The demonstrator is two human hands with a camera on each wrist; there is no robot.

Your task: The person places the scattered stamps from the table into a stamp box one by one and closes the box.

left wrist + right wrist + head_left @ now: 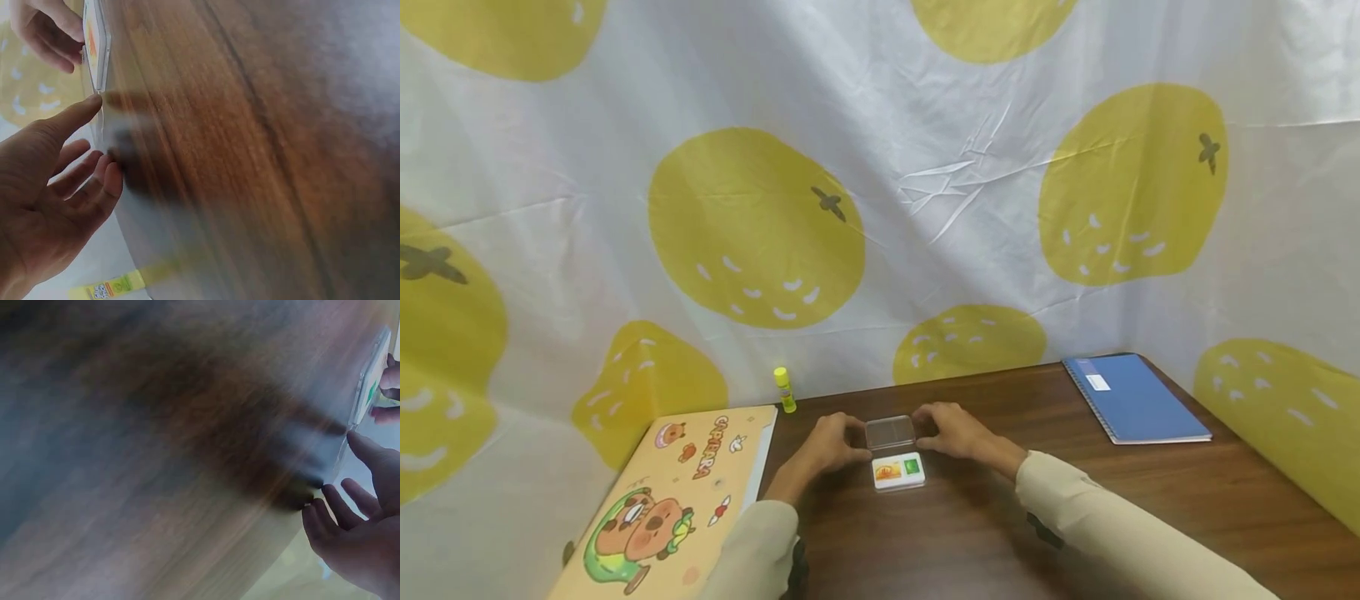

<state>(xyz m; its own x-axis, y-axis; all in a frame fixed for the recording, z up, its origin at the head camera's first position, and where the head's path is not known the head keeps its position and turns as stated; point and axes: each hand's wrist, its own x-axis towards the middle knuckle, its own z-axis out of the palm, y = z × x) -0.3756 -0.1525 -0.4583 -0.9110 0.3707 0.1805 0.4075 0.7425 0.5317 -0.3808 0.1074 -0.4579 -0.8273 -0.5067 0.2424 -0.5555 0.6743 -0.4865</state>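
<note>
A small clear plastic case lies unfolded on the table, its transparent lid [891, 432] flat behind the base. White cards with orange and green print [899, 472] sit in the base. At the lid's left side is my left hand [837, 443], thumb tip right at the hinge corner and fingers loosely bent near the tabletop. My right hand [953, 429] mirrors it on the right, its thumb at the opposite hinge corner. In the left wrist view the base [99, 47] shows edge-on; the right wrist view shows its other side [370, 387].
A yellow glue stick [785, 390] stands at the table's back edge. On the left lies a capybara-print folder [700, 492], on the right a blue spiral notebook [1138, 398]. A lemon-patterned curtain [880, 192] hangs behind the brown wooden table [1150, 508].
</note>
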